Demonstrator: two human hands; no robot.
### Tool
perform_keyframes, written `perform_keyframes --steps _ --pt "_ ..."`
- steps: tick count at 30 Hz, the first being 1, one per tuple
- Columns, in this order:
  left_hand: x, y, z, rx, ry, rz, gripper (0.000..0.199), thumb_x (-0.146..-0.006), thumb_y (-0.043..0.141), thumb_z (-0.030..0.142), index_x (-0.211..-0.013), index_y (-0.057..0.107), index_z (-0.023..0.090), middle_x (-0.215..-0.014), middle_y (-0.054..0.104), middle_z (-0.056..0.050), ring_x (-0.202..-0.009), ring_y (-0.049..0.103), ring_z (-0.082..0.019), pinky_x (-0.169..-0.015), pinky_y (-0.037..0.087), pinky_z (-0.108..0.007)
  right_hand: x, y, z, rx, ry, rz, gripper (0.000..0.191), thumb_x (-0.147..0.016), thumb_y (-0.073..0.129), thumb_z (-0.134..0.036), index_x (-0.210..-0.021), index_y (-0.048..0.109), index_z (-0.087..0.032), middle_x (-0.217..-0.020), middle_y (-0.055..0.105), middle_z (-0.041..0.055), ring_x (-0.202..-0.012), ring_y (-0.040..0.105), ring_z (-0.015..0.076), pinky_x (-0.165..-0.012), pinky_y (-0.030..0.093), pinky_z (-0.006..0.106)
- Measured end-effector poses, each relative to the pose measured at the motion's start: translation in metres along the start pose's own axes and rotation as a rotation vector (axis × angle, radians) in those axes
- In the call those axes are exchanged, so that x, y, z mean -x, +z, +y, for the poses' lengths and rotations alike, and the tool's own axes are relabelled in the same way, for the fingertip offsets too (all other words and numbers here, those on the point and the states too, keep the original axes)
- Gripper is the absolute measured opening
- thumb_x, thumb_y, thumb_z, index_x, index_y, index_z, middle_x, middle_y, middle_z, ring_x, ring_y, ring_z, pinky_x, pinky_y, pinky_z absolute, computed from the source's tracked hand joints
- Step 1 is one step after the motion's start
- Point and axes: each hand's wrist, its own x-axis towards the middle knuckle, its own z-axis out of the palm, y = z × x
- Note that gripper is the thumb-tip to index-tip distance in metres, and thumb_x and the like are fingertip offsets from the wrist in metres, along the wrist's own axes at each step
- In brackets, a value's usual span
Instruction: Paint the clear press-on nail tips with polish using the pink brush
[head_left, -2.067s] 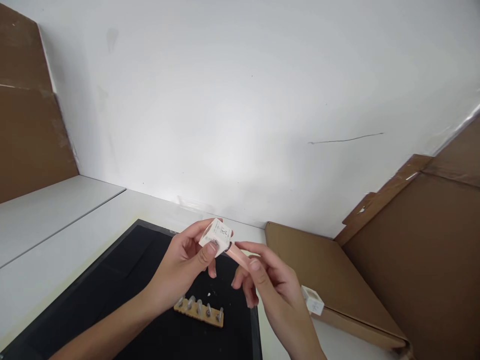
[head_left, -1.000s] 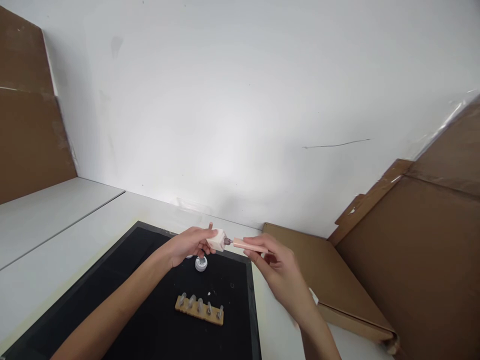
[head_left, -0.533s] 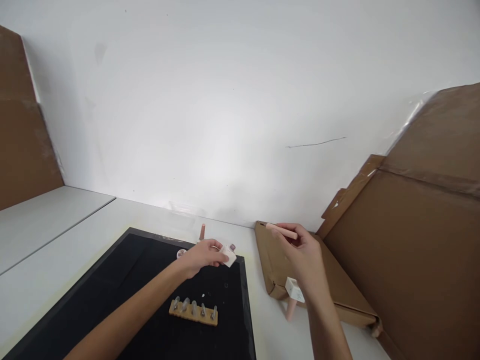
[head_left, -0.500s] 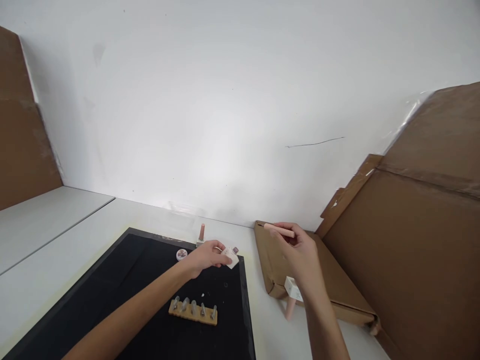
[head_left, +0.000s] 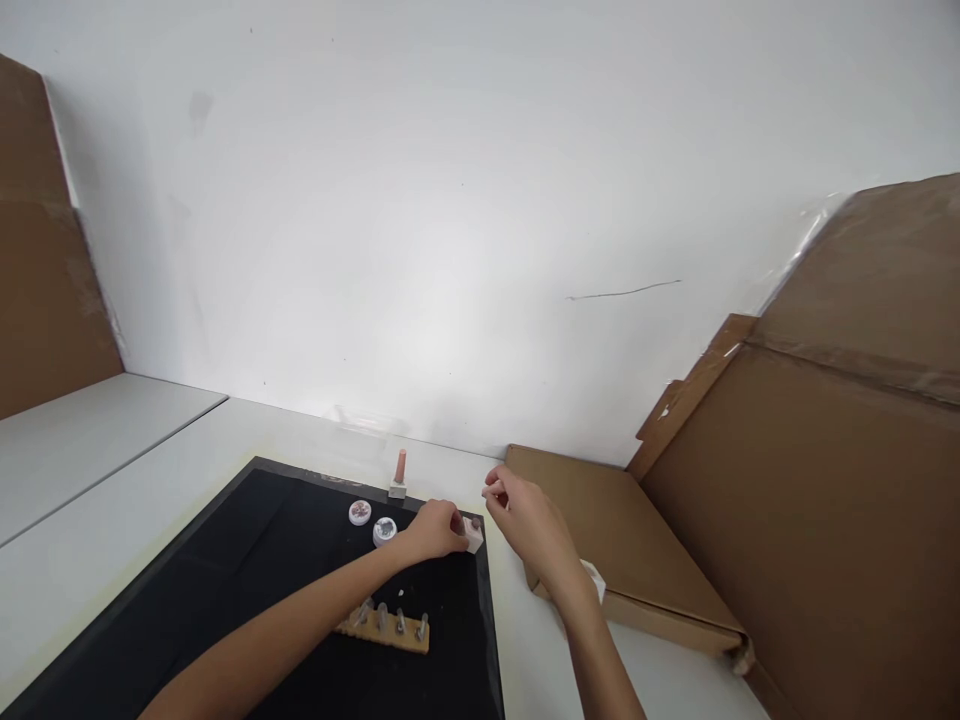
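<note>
Left hand [head_left: 437, 530] pinching white cube [head_left: 472, 533] on black mat [head_left: 247, 560]; right hand [head_left: 525, 518] curled, grip unclear.

Both hands [head_left: 480, 515] extended forward, nearly meeting (fingers curled), forearms converging.

Head-worn view, forward-down — over desk [head_left: 150, 470]

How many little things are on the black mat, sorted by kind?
Round white jars: 2
Upright pink-capped bottle: 1
White cube bottle under the left hand: 1
Wooden rack of bits: 1
Total: 5
</note>
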Motion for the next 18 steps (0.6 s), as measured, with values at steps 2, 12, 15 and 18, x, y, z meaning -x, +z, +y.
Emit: perform_keyframes --steps 2,12,15,18 --pt "0.003 0.0 0.0 -0.035 0.012 0.01 0.03 -0.09 0.057 0.029 -0.117 0.057 0.015 -0.118 0.06 -0.009 -0.099 0.062 -0.024 -0.082 0.053 -0.043 -0.001 0.004 -0.002 0.017 -0.012 -0.004 0.019 -0.093 0.053 -0.032 -0.097 0.061 -0.015 -0.088 0.064 0.002 -0.071 0.061 0.0124 -0.065 0.053 0.03" --pt "0.028 -0.04 -0.014 -0.094 0.083 0.136 0.029 -0.091 0.056 0.029 -0.117 0.057 0.016 -0.119 0.059 -0.009 -0.099 0.061 -0.023 -0.083 0.053 -0.043 -0.007 0.022 -0.013 -0.089 -0.02 0.07 0.024 -0.094 0.052 -0.031 -0.112 0.057 -0.016 -0.104 0.063 0.0056 -0.083 0.064 0.016 -0.072 0.055 0.035" --pt "0.038 -0.07 -0.035 -0.073 0.068 0.198 0.028 -0.091 0.055 0.029 -0.116 0.057 0.016 -0.118 0.06 -0.009 -0.098 0.062 -0.022 -0.082 0.053 -0.042 -0.02 0.036 -0.022 -0.121 -0.041 0.017 0.026 -0.093 0.053 -0.031 -0.114 0.057 -0.016 -0.108 0.063 0.0064 -0.086 0.064 0.017 -0.074 0.055 0.036" --pt "0.04 -0.09 -0.058 -0.063 -0.001 0.295 0.028 -0.091 0.055 0.029 -0.116 0.057 0.016 -0.119 0.059 -0.009 -0.099 0.061 -0.023 -0.083 0.053 -0.042 -0.044 0.057 -0.036 -0.13 -0.06 -0.039 0.026 -0.093 0.054 -0.03 -0.115 0.057 -0.017 -0.113 0.061 0.0073 -0.092 0.063 0.0185 -0.078 0.054 0.038"
